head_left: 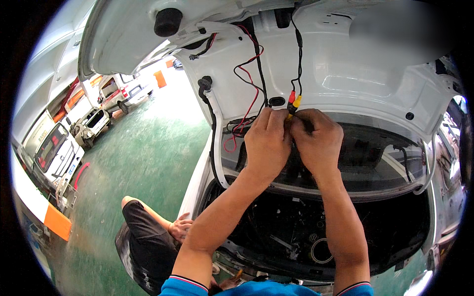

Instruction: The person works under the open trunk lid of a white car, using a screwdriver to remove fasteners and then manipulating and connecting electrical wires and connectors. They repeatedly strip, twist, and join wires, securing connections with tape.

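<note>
Both my arms reach up to the underside of a raised white trunk lid (345, 79). My left hand (269, 140) and my right hand (318, 138) meet, fingers pinched together, at the lower end of a black cable (299, 54). A red connector plug (292, 97) and a yellow connector plug (297, 101) stick out just above my fingertips; the parts inside the pinch are hidden. Beside my left hand hangs a thin red and black wire (256, 89), looping down from the lid along a thicker black harness (261, 74).
Below my arms lies the dark open trunk (291, 217), with the rear window (365, 158) beyond it. A lid hinge arm with black cable (213, 128) stands at the left. A person in dark clothes (148, 241) crouches near the bumper. Parked vehicles (57, 148) line the green floor (143, 148).
</note>
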The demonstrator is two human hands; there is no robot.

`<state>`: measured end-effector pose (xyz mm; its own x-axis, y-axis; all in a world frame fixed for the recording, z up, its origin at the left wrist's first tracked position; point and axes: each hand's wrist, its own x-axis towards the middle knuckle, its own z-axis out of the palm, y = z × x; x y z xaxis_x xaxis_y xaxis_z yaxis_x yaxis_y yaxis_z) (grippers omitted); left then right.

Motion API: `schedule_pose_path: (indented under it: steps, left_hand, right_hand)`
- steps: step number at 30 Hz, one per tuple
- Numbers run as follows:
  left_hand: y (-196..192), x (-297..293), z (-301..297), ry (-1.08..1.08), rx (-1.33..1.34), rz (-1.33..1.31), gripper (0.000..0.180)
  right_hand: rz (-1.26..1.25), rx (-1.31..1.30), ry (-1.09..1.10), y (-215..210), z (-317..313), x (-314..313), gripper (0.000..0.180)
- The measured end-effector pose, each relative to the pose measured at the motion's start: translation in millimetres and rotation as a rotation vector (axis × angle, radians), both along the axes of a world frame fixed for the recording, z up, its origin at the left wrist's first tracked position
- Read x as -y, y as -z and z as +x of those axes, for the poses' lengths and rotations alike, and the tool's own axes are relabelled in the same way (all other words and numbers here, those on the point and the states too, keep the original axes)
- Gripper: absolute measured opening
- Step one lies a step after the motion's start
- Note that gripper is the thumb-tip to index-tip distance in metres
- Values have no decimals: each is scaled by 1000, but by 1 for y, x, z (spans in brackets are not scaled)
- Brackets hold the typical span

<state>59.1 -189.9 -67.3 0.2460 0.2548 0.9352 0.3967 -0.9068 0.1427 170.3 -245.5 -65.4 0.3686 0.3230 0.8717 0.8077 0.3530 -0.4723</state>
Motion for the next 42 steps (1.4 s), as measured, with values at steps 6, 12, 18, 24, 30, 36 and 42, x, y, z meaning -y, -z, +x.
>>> schedule_pose_path:
  steps: [6, 12, 18, 24, 30, 36, 42]
  left_hand:
    - [2, -3, 2, 59, 18, 34, 33]
    - [-1, -2, 1, 178, 92, -65, 28]
    - [0, -3, 1, 262, 130, -180, 21]
    - [-1, -2, 0, 252, 144, -194, 18]
    - [-2, 1, -2, 145, 78, -116, 20]
    - [2, -1, 2, 103, 57, -42, 20]
    - [0, 3, 2, 76, 15, -89, 19]
  right_hand:
    - [59, -44, 4, 1, -2, -5, 12]
    - [150, -49, -51, 6, 2, -11, 12]
    - [32, -303, -307, 13, 8, -7, 11]
    - [77, -218, -352, 11, 7, -1, 13]
    - [36, -67, -190, 8, 8, -1, 11]
    - [16, 130, 2, 4, 9, 2, 9]
    - [22, 213, 95, 5, 13, 1, 12]
